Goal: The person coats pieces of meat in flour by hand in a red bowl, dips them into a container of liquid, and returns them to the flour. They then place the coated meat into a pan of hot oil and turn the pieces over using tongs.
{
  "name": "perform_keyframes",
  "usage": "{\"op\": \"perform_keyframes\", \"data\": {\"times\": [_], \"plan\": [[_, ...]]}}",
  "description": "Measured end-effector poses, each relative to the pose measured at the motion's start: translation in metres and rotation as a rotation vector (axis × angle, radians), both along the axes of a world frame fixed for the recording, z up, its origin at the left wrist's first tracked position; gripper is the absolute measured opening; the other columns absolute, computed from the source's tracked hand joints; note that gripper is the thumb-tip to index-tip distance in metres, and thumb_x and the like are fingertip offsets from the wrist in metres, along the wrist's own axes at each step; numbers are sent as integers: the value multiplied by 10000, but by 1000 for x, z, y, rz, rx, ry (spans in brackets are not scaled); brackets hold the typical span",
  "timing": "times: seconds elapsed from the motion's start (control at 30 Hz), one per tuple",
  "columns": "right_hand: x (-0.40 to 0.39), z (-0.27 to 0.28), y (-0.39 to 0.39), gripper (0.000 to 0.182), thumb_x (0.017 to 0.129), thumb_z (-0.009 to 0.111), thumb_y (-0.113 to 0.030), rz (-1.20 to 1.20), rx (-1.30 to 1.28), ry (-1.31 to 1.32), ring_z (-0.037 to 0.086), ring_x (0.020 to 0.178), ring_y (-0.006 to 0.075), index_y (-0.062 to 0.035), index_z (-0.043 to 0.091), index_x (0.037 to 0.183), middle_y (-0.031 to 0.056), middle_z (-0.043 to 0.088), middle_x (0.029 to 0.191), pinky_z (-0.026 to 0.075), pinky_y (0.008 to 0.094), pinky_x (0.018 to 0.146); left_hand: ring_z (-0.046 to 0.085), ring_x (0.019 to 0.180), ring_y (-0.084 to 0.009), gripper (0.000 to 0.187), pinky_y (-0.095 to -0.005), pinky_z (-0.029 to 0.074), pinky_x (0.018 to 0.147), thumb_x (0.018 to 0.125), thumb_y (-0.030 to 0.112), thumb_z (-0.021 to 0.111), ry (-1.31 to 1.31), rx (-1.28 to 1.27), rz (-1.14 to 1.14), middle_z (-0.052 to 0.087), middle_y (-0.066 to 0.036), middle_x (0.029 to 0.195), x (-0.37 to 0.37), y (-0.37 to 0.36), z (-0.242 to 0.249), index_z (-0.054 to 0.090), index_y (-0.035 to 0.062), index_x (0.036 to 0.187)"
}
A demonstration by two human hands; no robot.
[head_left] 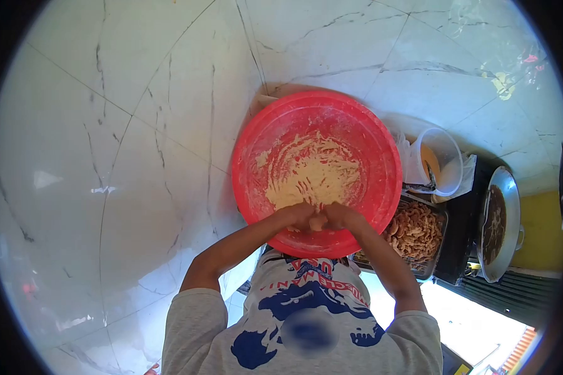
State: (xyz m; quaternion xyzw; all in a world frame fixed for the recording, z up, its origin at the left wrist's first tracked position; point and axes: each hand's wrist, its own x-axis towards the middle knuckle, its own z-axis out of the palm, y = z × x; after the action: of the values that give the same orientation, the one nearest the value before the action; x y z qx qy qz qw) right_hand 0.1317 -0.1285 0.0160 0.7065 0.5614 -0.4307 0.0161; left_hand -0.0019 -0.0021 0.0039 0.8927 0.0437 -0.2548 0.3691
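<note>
A large red basin (381, 134) stands in front of me, its walls smeared with flour. Pale flour (316, 178) lies across its bottom, streaked with finger tracks. Over the near part of the basin, my left hand (301, 215) and my right hand (336, 215) meet knuckle to knuckle. Both have their fingers curled in and closed. Between them shows a small pale lump, and I cannot tell whether it is food or floury fingers.
Right of the basin, a black tray (441, 240) holds many brown strips that look like fried meat. Behind it stands a clear plastic tub (449, 156) with something orange-yellow inside. Farther right, a wide metal pan (513, 200) contains dark liquid. Marbled tile walls (169, 125) rise around the basin.
</note>
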Motion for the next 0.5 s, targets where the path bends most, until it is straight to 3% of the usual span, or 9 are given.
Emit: {"op": "perform_keyframes", "data": {"times": [0.07, 0.27, 0.37, 0.5], "plan": [[-9, 29, 3, 462, 668, 774, -280, 108, -148, 107, 636, 923, 308, -61, 660, 1059, 163, 672, 936, 490, 384, 817, 632, 856, -332, 412, -403, 491, 755, 653, 230, 761, 171, -57, -55, 663, -187, 907, -3, -10, 3, 641, 0, 972], [-10, 39, 10, 434, 686, 759, -380, 180, -178, 138, 649, 868, 285, -89, 690, 1000, 143, 681, 895, 492, 367, 769, 632, 805, -265, 333, -379, 475, 729, 748, 245, 697, 155, -154, -80, 661, -172, 872, -2, -6, -2, 650, 27, 995], [-9, 42, 5, 361, 736, 727, -360, 139, 58, 183, 646, 827, 293, -95, 693, 980, 158, 670, 862, 488, 375, 742, 624, 787, -249, 309, -371, 470, 722, 779, 240, 668, 85, -270, -102, 658, -170, 856, -2, 2, -7, 646, 27, 1001], [-4, 21, 6, 289, 744, 728, -269, 61, -84, 88, 638, 832, 317, -36, 682, 910, 184, 655, 860, 488, 401, 728, 620, 770, -254, 304, -359, 468, 714, 776, 204, 684, 102, -171, -38, 658, -167, 842, 1, 5, -5, 637, 2, 999]]}}
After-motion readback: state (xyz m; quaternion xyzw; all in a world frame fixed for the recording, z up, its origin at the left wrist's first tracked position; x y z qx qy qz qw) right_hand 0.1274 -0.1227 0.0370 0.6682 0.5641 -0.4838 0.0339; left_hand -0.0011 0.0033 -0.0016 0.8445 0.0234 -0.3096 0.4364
